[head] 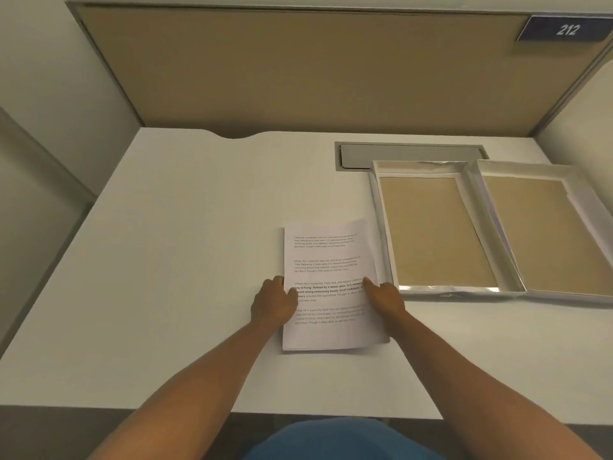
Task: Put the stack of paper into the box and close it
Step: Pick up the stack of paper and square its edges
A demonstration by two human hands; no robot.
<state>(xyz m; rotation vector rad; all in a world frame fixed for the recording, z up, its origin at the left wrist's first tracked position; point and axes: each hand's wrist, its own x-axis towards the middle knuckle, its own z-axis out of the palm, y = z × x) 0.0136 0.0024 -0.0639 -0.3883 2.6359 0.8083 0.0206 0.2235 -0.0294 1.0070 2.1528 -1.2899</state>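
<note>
A stack of printed white paper [326, 260] lies flat on the white desk, just left of an open box. My left hand [273, 302] grips the stack's left edge, thumb on top. My right hand [384, 298] holds the right edge, fingers over the sheets. The box base [431, 227] has white walls and a brown floor, and nothing lies in it. Its lid [547, 234] rests upturned to the right, touching the base.
A grey cable hatch [358, 154] is set into the desk [182, 244] behind the box. A tan partition [298, 71] closes the back, with a blue "212" sign [565, 29] at its right. Side panels stand left and right.
</note>
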